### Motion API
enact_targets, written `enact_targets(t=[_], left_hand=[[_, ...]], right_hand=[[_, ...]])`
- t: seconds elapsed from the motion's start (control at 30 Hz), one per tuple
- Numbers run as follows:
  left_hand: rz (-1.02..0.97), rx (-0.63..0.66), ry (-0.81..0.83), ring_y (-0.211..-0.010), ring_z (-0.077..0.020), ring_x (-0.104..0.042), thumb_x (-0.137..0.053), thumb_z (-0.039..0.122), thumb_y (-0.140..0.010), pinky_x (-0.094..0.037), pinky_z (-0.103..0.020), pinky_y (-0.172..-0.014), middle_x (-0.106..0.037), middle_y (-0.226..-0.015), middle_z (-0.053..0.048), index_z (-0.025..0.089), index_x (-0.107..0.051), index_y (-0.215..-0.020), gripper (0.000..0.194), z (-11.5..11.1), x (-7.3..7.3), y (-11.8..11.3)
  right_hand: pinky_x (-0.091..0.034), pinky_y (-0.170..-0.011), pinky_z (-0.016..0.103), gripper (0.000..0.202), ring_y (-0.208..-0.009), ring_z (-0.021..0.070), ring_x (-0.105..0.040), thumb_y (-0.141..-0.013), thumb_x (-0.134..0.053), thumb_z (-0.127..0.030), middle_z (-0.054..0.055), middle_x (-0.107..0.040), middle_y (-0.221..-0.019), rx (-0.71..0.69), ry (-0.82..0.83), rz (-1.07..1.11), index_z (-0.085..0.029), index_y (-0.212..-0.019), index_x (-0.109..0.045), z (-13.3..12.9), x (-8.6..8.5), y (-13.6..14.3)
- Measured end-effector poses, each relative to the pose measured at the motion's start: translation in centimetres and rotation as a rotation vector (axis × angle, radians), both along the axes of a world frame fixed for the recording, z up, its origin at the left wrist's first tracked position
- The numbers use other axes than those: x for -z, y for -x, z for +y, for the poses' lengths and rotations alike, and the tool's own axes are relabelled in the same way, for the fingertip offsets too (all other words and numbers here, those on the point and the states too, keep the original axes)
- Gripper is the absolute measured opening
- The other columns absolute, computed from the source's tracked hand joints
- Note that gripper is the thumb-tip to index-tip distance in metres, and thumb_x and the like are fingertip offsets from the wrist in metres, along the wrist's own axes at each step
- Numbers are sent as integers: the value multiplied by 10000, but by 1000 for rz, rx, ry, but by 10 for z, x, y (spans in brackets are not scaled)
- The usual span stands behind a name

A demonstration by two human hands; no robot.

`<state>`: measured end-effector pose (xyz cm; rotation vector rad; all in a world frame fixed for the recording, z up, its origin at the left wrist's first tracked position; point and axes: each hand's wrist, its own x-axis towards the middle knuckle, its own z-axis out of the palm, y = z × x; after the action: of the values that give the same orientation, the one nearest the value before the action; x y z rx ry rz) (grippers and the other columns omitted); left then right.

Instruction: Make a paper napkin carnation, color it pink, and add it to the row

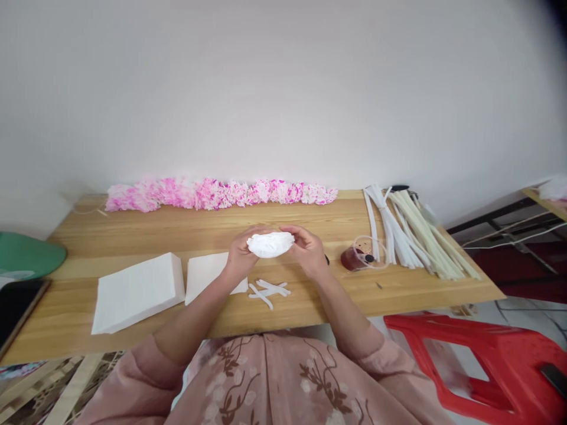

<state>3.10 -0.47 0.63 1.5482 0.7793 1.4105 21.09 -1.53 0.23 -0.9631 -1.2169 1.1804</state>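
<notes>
A white bunched paper flower (pixel 270 245) is held up above the table between both hands. My left hand (pixel 241 255) grips its left edge, and my right hand (pixel 309 251) grips the right edge. The fingers behind it are partly hidden. Just below, several short white pipe cleaners (pixel 269 291) lie crossed on the wood. To the left of them sits a thin pile of white paper sheets (pixel 208 274), partly covered by my left forearm. Beside that stands a thick stack of white paper (pixel 137 293).
A row of pink and white paper flowers (pixel 221 193) lines the table's (pixel 283 215) back edge. On the right are a cup of dark red liquid (pixel 354 257) and bundles of long white and cream strips (pixel 398 233). A red stool (pixel 478 360), green object (pixel 29 255) and dark tablet-like object (pixel 18 310) flank the table.
</notes>
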Motion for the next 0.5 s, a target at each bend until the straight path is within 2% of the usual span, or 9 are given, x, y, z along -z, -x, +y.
enact_targets(t=[0.2,0.37,0.5], left_hand=[[40,-49,86,-847,-214,-692,-814,355,-695,-548,-307,-768,-751,-935,-98,145,-746,-835,262,0,2,-1],[210,-111,70,-703,-165,-639,-738,285,-733,-504,-256,-655,-701,-756,-45,147,-684,-719,149,0,3,-2],[306,-141,79,-698,-171,-645,-672,219,-738,-500,-260,-658,-716,-757,-36,148,-690,-784,86,-1,2,-2]], right_hand=[[-519,-724,280,232,-789,157,-642,-701,-805,-371,22,-723,-877,79,-104,-30,-231,-872,-733,-1,2,0],[-493,-690,276,131,-737,144,-608,-785,-740,-331,14,-689,-807,99,-233,-225,-230,-869,-726,-4,0,2],[-492,-712,294,124,-721,146,-587,-825,-702,-341,17,-679,-805,117,-262,-371,-233,-882,-723,-4,-1,2]])
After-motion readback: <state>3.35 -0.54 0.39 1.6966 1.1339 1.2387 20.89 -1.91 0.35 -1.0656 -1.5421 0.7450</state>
